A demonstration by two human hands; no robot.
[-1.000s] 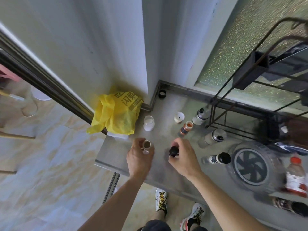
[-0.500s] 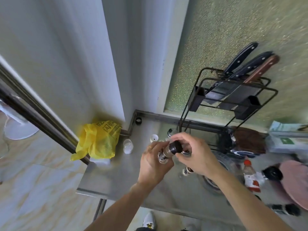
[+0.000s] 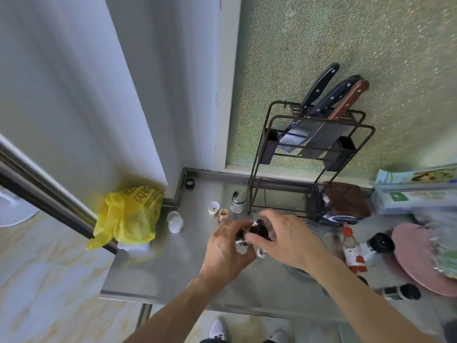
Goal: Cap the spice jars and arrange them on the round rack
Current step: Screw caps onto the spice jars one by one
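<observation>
Gripping a spice jar (image 3: 241,241) above the steel counter (image 3: 153,276), the left hand (image 3: 226,253) is tilting it up-right while the right hand (image 3: 289,240) is pinching its black cap (image 3: 258,230); label illegible, yellow bag (image 3: 128,214) printing blurred.

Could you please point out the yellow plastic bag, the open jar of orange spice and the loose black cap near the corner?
Yellow plastic bag (image 3: 128,216): head view, middle of its crumpled front.
Open jar of orange spice (image 3: 223,213): head view, its open mouth.
Loose black cap (image 3: 190,183): head view, its rim.
</observation>
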